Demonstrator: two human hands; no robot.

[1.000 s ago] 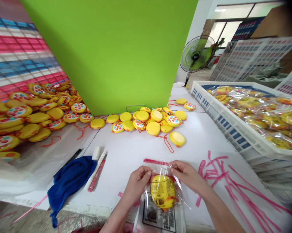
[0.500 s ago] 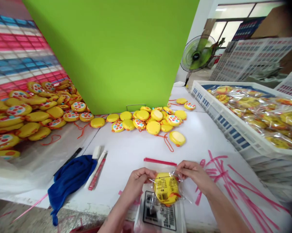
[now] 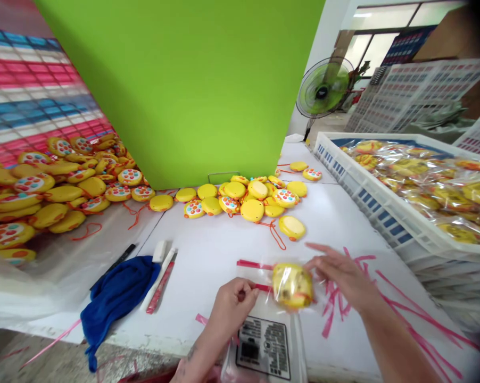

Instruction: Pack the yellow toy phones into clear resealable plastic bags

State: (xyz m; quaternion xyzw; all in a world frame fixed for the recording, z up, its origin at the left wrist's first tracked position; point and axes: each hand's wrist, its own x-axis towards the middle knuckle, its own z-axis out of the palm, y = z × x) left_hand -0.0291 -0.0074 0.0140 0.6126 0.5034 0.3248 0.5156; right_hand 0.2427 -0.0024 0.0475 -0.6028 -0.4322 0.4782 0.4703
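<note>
Clear plastic wraps a round yellow toy [image 3: 292, 285] just above the white table [image 3: 208, 250], beside the right hand [image 3: 344, 274]. That hand is open with its fingers spread, and may touch the bag [image 3: 259, 274] at its edge, though the view is too poor to be sure. The left hand [image 3: 234, 308] is closed, pinching the bag near its pink strip [image 3: 254, 264], well apart from the right. A printed packet [image 3: 264, 346] lies nearest the table edge, with pink cords [image 3: 336, 300] to the right and a blue cloth [image 3: 116, 303] to the left. Farther off, yellow button toys [image 3: 251, 210] lie heaped before a green panel [image 3: 176, 90], beside a white crate [image 3: 383, 197] of bagged toys.
</note>
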